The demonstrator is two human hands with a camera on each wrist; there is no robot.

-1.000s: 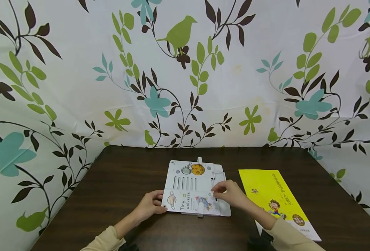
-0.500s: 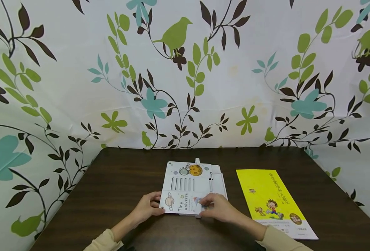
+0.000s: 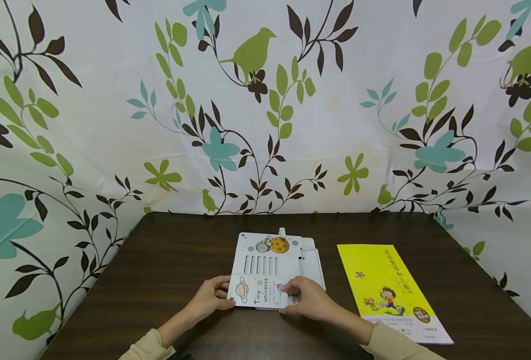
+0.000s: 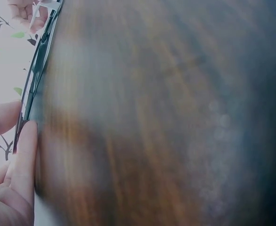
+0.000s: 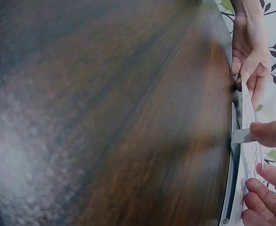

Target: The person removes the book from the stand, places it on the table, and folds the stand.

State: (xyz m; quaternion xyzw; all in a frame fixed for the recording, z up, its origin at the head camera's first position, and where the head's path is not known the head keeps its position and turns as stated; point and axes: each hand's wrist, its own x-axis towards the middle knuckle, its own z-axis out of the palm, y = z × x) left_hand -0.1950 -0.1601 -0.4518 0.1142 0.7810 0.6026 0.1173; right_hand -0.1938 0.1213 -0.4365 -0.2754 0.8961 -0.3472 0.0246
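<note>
A white folding book stand [image 3: 253,245], printed with planets and "Tiny universe", lies folded on the table. At its near left corner my left hand [image 3: 211,297] grips the edge, thumb on the near side. My right hand [image 3: 309,300] is at the near edge, over the printed rocket. The right wrist view shows its thumb and fingers pinching a small white page clip [image 5: 243,136] that sticks out from the stand. A matching clip [image 3: 282,232] shows at the far edge. To the right of the printed panel sits a thin wire support [image 3: 311,251].
A yellow children's book [image 3: 373,270] lies flat to the right, beside my right forearm. The dark wooden table [image 3: 175,245] ends at a wall of patterned cloth [image 3: 180,125] printed with leaves and birds.
My right hand has left the wire support on the stand's right side and moved left and nearer, onto the near clip. The left hand keeps its grip on the corner.
</note>
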